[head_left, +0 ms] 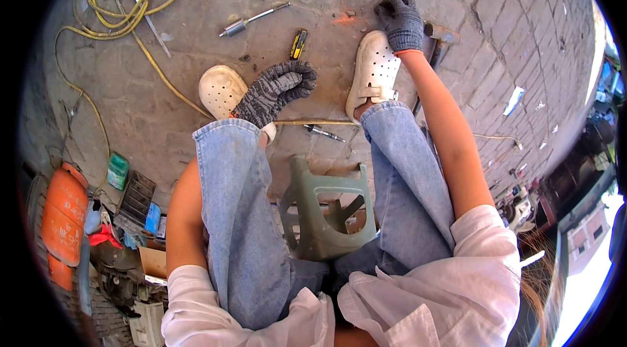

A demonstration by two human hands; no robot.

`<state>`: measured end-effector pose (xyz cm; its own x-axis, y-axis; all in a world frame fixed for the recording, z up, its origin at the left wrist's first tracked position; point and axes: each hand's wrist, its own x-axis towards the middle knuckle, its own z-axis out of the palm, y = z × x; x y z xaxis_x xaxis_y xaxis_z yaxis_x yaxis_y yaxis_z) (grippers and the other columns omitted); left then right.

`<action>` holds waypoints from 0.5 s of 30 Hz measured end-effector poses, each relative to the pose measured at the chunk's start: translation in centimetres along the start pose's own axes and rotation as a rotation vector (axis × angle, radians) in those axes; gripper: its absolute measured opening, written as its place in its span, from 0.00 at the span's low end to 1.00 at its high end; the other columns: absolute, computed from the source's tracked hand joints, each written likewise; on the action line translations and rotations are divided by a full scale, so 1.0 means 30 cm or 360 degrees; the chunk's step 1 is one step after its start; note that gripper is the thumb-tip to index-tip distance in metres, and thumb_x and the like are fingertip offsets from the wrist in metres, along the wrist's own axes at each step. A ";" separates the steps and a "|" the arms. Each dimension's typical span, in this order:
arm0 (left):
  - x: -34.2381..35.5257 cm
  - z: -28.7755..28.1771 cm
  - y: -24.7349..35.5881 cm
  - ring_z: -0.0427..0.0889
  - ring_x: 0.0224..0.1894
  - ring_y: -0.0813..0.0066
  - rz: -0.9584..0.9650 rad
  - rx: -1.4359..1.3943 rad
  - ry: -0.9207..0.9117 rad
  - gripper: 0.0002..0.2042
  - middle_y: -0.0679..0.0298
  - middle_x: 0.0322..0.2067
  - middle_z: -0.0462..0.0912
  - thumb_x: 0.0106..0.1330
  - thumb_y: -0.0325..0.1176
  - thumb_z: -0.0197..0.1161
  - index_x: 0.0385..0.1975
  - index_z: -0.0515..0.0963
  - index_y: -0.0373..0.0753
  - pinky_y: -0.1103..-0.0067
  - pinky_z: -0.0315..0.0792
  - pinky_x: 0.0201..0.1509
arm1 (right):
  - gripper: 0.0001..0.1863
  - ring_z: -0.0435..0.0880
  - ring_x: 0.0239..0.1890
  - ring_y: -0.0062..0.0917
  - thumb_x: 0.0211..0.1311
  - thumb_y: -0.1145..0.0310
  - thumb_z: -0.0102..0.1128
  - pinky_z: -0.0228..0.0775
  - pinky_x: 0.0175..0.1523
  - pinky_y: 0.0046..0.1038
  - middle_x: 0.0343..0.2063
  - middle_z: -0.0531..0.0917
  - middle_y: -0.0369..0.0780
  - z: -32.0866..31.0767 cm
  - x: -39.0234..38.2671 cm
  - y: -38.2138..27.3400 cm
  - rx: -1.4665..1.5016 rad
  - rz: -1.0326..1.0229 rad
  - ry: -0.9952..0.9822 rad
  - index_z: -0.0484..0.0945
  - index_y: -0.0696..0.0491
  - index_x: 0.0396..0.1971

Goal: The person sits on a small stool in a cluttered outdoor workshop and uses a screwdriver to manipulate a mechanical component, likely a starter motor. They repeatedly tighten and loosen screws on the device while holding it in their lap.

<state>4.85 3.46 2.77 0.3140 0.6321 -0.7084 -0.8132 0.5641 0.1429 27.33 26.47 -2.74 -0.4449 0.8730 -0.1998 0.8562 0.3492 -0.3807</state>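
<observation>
Both my hands wear grey knitted gloves. My left hand (pixel 277 91) hangs in front of my left shoe, its fingers curled together; anything inside them is hidden. Further out and to the right, my right hand (pixel 400 22) is low by the toe of my right shoe, fingers curled in a pinch whose contents I cannot make out. Beside it lies a hammer (pixel 443 33), its handle running back past my leg. A small orange patch (pixel 344 19) marks the paving left of that hand. Just beyond my left hand is a yellow and black utility knife (pixel 298 45).
A silver rod-like tool (pixel 251 20) lies far left of centre, near a coiled yellow hose (pixel 137 17). A smaller metal tool (pixel 324 133) lies between my feet, before a green plastic stool (pixel 330 213). An orange gas cylinder (pixel 64 216) and clutter line the left.
</observation>
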 end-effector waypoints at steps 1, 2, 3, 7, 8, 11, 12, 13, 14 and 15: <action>0.004 0.003 0.003 0.77 0.44 0.74 0.0002 -0.0001 0.0011 0.14 0.62 0.43 0.77 0.62 0.28 0.54 0.48 0.71 0.37 0.79 0.73 0.47 | 0.13 0.75 0.39 0.39 0.45 0.61 0.62 0.68 0.45 0.35 0.35 0.76 0.44 0.002 -0.004 0.006 0.0014 0.0050 -0.0009 0.77 0.50 0.32; 0.010 0.006 0.006 0.77 0.43 0.72 0.0013 -0.0017 0.0015 0.14 0.61 0.43 0.77 0.62 0.28 0.54 0.47 0.71 0.36 0.78 0.73 0.47 | 0.13 0.75 0.39 0.39 0.45 0.62 0.62 0.68 0.45 0.35 0.35 0.76 0.44 0.004 -0.006 0.012 0.0029 0.0100 -0.0019 0.77 0.50 0.31; 0.008 0.009 0.009 0.78 0.43 0.71 0.0032 -0.0038 0.0022 0.13 0.60 0.43 0.78 0.62 0.27 0.54 0.47 0.72 0.35 0.78 0.73 0.48 | 0.13 0.76 0.39 0.39 0.44 0.62 0.62 0.69 0.44 0.35 0.35 0.76 0.44 -0.003 -0.004 -0.004 -0.0006 0.0124 0.0003 0.77 0.50 0.31; 0.022 0.011 0.019 0.78 0.42 0.70 0.0048 -0.0065 0.0017 0.13 0.58 0.42 0.78 0.62 0.26 0.53 0.46 0.72 0.34 0.77 0.73 0.48 | 0.13 0.76 0.39 0.39 0.42 0.63 0.62 0.69 0.44 0.35 0.35 0.76 0.44 -0.032 0.033 -0.061 -0.0191 0.0231 -0.0085 0.77 0.51 0.31; 0.031 0.012 0.017 0.78 0.42 0.71 0.0039 -0.0076 0.0020 0.13 0.59 0.42 0.78 0.62 0.27 0.52 0.46 0.72 0.35 0.77 0.73 0.48 | 0.14 0.76 0.40 0.39 0.42 0.63 0.62 0.69 0.44 0.35 0.35 0.76 0.44 -0.035 0.042 -0.063 -0.0250 0.0262 -0.0149 0.77 0.51 0.31; 0.066 0.015 0.016 0.77 0.43 0.72 0.0052 -0.0133 -0.0007 0.13 0.60 0.41 0.78 0.63 0.28 0.51 0.46 0.72 0.36 0.78 0.73 0.48 | 0.12 0.76 0.39 0.40 0.42 0.65 0.61 0.69 0.44 0.36 0.34 0.77 0.43 -0.011 0.040 -0.033 -0.0296 0.0210 -0.0119 0.77 0.51 0.30; 0.078 0.026 0.016 0.77 0.43 0.71 0.0074 -0.0176 -0.0024 0.12 0.59 0.41 0.78 0.63 0.28 0.51 0.46 0.72 0.35 0.77 0.73 0.49 | 0.12 0.77 0.38 0.39 0.42 0.64 0.61 0.69 0.44 0.35 0.33 0.78 0.43 -0.007 0.038 -0.027 -0.0253 0.0236 -0.0121 0.78 0.51 0.30; 0.095 0.039 0.017 0.77 0.43 0.70 0.0094 -0.0218 -0.0044 0.12 0.59 0.42 0.77 0.63 0.28 0.51 0.46 0.72 0.35 0.76 0.73 0.49 | 0.12 0.77 0.36 0.39 0.42 0.64 0.61 0.70 0.43 0.34 0.33 0.79 0.43 -0.012 0.038 -0.014 -0.0212 0.0263 -0.0120 0.78 0.51 0.30; 0.115 0.050 0.023 0.77 0.44 0.69 0.0077 -0.0229 -0.0044 0.12 0.58 0.42 0.77 0.63 0.28 0.51 0.46 0.72 0.34 0.76 0.72 0.50 | 0.12 0.78 0.35 0.39 0.42 0.63 0.61 0.70 0.43 0.34 0.32 0.79 0.43 -0.020 0.039 0.002 -0.0173 0.0293 -0.0118 0.78 0.51 0.29; 0.096 0.055 0.034 0.77 0.44 0.68 0.0084 -0.0255 0.0023 0.12 0.57 0.42 0.77 0.63 0.29 0.51 0.46 0.72 0.33 0.75 0.72 0.50 | 0.12 0.79 0.33 0.37 0.42 0.64 0.61 0.71 0.42 0.32 0.31 0.80 0.42 -0.005 0.040 -0.026 0.0007 0.0354 -0.0147 0.78 0.52 0.29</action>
<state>5.73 6.74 2.00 0.2626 0.6506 -0.7126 -0.8966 0.4374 0.0689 26.17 27.29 -2.56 -0.2675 0.8935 -0.3607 0.9349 0.1500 -0.3217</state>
